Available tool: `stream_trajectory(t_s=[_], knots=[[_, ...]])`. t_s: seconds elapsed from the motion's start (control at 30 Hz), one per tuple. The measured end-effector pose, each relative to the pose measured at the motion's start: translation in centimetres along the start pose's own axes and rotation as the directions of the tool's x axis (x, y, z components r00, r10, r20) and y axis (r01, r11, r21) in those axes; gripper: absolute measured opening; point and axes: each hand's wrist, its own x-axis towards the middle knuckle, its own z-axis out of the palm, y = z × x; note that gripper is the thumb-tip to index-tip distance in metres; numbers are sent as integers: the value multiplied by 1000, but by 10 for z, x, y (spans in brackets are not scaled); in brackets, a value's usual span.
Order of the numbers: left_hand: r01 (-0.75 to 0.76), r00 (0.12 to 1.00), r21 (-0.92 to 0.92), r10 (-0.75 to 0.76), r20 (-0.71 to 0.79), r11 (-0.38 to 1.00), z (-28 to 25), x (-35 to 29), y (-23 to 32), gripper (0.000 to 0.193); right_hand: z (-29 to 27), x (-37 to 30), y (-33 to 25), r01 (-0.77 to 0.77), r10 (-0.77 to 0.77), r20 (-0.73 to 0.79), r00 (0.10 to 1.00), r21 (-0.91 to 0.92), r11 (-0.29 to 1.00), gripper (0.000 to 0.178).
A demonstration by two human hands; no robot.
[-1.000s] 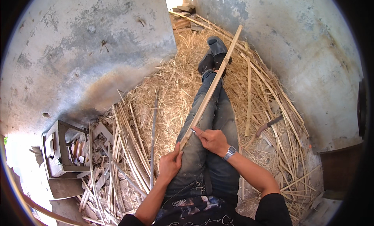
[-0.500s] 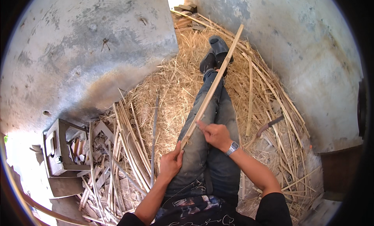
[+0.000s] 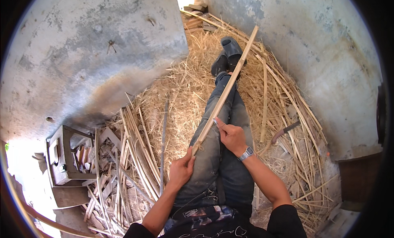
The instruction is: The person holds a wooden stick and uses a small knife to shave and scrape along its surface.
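Note:
A long pale bamboo strip [image 3: 223,96] lies slantwise over my outstretched legs [image 3: 234,164], its far end reaching past my crossed shoes. My left hand [image 3: 182,170] is closed around its near end, by my left thigh. Partway up the strip, my right hand [image 3: 232,137] is against its right side, with a watch on the wrist. Most of the right fingers are curled in, and one reaches to the strip. A small pale spot shows at that fingertip; I cannot tell what it is.
Thin shavings [image 3: 184,90] cover the floor around my legs. Bundles of split strips [image 3: 137,151] lie at left, more [image 3: 295,102] along the right wall. A knife-like tool with a brown handle [image 3: 278,136] rests at right. A wooden frame [image 3: 65,156] stands far left.
My right hand has slid slightly up and to the right along the strip. My left hand stays at the near end, and the strip has barely shifted.

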Motion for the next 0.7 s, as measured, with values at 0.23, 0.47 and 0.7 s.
stream_trajectory(t_s=[0.23, 0.47, 0.7], knots=[[11, 1000, -28, -11, -13, 1000, 9, 3, -10, 43, 2, -18, -18, 80, -79, 142, 987, 3, 997, 43], [70, 997, -84, -68, 29, 994, 9, 7, -7, 41, 1, -36, -42, -2, -17, 204, 979, 94, 996, 46], [-39, 998, -65, 36, -46, 997, 16, 11, -8, 42, -2, -30, -46, -60, 42, 119, 992, 147, 987, 35]])
